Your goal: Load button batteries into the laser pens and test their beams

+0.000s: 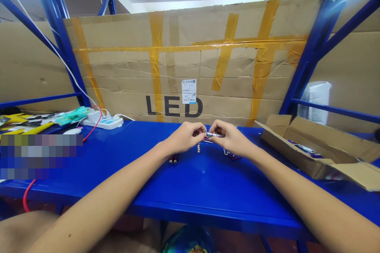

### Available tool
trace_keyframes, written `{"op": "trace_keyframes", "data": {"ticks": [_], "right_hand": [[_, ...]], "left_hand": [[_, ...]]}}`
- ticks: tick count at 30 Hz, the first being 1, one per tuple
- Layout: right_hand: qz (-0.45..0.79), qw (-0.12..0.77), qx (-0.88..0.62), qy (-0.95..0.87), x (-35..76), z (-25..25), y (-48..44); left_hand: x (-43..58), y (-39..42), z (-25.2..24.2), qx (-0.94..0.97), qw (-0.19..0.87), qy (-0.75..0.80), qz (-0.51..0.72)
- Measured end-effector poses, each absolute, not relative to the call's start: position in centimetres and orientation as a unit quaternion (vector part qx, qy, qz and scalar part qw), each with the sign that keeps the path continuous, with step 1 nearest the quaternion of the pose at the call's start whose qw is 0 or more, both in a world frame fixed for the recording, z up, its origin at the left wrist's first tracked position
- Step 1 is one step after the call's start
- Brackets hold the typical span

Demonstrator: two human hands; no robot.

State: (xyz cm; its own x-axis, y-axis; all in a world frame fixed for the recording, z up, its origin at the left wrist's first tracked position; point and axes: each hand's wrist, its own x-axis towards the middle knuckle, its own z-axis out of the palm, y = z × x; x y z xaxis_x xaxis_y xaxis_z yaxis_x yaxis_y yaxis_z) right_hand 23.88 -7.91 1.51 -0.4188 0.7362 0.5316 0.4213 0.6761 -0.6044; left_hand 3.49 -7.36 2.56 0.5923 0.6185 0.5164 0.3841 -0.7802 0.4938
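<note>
Above the blue table, both hands meet at a slim silver pen-like tube [217, 134]. My right hand [228, 137] pinches it from the right with thumb and fingers. My left hand [188, 137] has its fingers closed at the tube's left end; what exactly lies between those fingertips is too small to make out. Just below the hands stands a short line of small silver pieces [198, 148]. Several dark tubes with metal ends [173, 159] lie under my left wrist, partly hidden. Beneath my right wrist is a small cluster of silver and red chain-like bits [231, 155].
An open cardboard box [314, 168] with pen-like pieces inside stands at the right. A white power strip [103, 121] and a pile of yellow and green packets [44, 120] are at the left. A cardboard sheet [124, 79] marked LED closes the back, between blue posts [305, 63].
</note>
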Motion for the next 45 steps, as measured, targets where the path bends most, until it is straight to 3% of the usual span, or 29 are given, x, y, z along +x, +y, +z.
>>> {"op": "trace_keyframes", "data": {"ticks": [5,9,14,24,45], "right_hand": [[0.119,0.414,-0.349,-0.832,23.9,1.7,-8.0],[0.138,0.405,-0.346,-0.835,23.7,2.1,-8.6],[0.236,0.374,-0.370,-0.817,23.7,2.6,-9.0],[0.576,0.293,-0.370,-0.667,24.4,2.5,-8.3],[0.702,0.222,-0.357,-0.575,25.5,2.9,-7.6]], "left_hand": [[3.6,-7.4,2.4,0.873,0.176,0.293,0.348],[3.7,-7.5,2.4,0.876,0.157,0.283,0.358],[3.7,-7.6,2.5,0.894,0.117,0.261,0.345],[4.1,-8.3,2.3,0.931,0.056,0.211,0.293],[4.5,-8.6,2.0,0.940,-0.001,0.212,0.268]]}}
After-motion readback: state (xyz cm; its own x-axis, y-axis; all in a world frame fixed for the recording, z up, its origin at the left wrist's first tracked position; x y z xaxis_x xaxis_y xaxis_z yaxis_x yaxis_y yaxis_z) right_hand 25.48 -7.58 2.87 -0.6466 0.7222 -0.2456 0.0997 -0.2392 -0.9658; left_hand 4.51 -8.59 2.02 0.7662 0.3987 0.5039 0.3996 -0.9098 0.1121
